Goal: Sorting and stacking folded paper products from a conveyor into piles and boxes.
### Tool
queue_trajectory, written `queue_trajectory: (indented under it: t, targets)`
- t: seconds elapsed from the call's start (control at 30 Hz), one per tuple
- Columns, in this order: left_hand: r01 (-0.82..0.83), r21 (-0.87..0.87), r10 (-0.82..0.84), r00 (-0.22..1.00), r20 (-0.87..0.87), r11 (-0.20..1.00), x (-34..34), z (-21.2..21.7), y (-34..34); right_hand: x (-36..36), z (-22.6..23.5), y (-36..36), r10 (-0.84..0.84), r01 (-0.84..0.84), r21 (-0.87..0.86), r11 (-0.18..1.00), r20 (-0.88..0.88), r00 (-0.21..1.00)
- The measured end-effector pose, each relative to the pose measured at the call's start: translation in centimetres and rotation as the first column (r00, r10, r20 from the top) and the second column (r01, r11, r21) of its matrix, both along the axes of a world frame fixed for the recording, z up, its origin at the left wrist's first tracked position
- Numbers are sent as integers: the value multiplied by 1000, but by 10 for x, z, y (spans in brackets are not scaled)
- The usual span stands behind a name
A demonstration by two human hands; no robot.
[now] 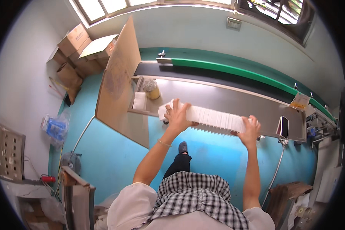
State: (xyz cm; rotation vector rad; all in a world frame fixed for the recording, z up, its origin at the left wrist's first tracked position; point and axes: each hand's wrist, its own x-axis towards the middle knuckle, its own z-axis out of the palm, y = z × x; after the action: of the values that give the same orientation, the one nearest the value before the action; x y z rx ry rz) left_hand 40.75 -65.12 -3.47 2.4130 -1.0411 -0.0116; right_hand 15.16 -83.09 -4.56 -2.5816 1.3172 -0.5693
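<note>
Probably light but loose and apt to buckle, long row of white folded paper pieces (214, 119) on grey metal table (234, 99), squeezed endwise between left hand (177, 117) and right hand (250, 132).

Turquoise floor (115, 153), pale walls (19, 76), bright windows (103, 5), steel table (234, 101).

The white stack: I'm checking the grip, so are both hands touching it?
Touching. The head view shows the left hand pressed on one end of the white stack and the right hand clamping the other end.
</note>
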Motion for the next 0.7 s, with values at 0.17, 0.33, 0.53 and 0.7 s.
queue_trajectory:
  t: [0.17,0.33,0.53,0.7]
  targets:
    - [202,221,-149,960,-237,954,74,-40,-30,37,15,-36,-46,122,262,957,-280,959]
    - [68,-235,-109,980,-165,970,157,-79,-39,58,2,-116,-20,51,453,890,-73,997]
    - [-139,-133,40,825,-564,981,146,-75,-25,-13,-60,-166,-461,232,789,568,72,884]
    - [-33,-28,31,996,-81,999,102,-55,-36,1,-46,-99,-317,23,744,668,256,913]
